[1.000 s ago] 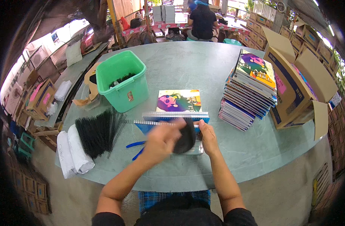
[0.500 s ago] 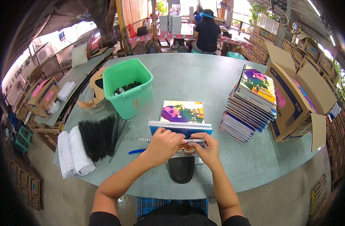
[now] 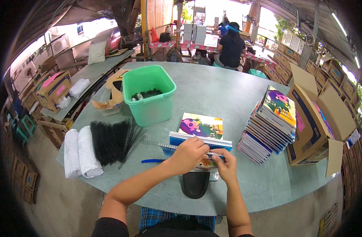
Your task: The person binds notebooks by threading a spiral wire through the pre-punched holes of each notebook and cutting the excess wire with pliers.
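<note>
A broad, smooth grey-green table (image 3: 268,185) curved around me above a concrete floor (image 3: 70,197), in a roofed, open-sided workplace. Beyond it, a person in black (image 3: 231,49) sat at another table, draped in patterned red cloth (image 3: 264,59). To my left stood a square-mouthed green plastic bucket (image 3: 151,112), with springy black spirals (image 3: 109,142) and two white wrapped rolls (image 3: 72,154) nearer me. To my right, a leaning stack of glossy notebooks (image 3: 268,126) rose beside an open cardboard box (image 3: 307,136). Centrally, beyond a dark rounded pad (image 3: 196,185), my right hand (image 3: 225,165) pinched a notebook (image 3: 213,153) by its edge. My left hand (image 3: 190,153) bunched its fingers over a pale ribbed coil (image 3: 155,144); whether they gripped it, I couldn't tell.
</note>
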Demonstrator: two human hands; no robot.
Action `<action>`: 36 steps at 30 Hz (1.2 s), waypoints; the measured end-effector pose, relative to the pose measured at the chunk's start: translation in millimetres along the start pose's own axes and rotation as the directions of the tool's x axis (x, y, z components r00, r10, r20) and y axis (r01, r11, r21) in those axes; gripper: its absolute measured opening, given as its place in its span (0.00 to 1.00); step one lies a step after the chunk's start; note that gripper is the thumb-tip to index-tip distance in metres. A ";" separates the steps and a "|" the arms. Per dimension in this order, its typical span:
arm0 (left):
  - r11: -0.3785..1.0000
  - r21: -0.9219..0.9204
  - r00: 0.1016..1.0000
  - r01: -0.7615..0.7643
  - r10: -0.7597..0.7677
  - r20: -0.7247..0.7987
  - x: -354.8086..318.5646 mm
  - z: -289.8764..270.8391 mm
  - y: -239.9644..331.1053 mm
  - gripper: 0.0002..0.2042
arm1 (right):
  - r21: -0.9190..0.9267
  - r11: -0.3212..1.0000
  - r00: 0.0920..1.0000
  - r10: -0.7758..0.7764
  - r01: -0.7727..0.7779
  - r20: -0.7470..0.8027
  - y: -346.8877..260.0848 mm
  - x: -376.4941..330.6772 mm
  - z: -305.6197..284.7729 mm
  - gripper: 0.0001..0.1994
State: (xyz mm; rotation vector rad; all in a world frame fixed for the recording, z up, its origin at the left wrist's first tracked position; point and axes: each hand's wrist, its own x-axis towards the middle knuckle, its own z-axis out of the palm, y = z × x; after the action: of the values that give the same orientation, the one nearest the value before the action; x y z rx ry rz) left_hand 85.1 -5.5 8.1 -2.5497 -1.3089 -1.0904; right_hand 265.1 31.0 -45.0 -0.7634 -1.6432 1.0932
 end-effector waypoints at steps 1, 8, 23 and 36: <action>1.000 -0.004 1.000 0.010 -0.010 -0.003 1.4 0.5 1.5 0.10 | 0.062 0.998 1.000 0.006 -0.006 0.006 2.5 -1.1 1.1 0.08; 0.980 0.184 0.984 0.075 -0.103 0.148 -12.7 -2.3 -4.1 0.13 | 0.073 0.995 0.998 -0.063 0.061 0.029 -2.2 -2.8 -2.7 0.07; 0.990 0.118 0.997 0.075 -0.077 0.016 -8.9 -6.1 4.6 0.08 | 0.034 0.997 0.996 -0.061 0.063 -0.058 -7.3 -2.3 5.5 0.08; 0.990 0.107 0.996 0.087 -0.083 -0.044 -2.0 -3.2 12.2 0.11 | -0.017 0.996 0.982 -0.086 0.084 -0.168 8.4 -7.6 -4.9 0.11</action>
State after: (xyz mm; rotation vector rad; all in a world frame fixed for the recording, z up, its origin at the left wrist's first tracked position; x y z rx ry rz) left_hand 91.5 -15.8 12.2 -2.4031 -1.4377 -1.0461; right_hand 272.0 29.3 -55.0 -0.7636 -1.5250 0.9353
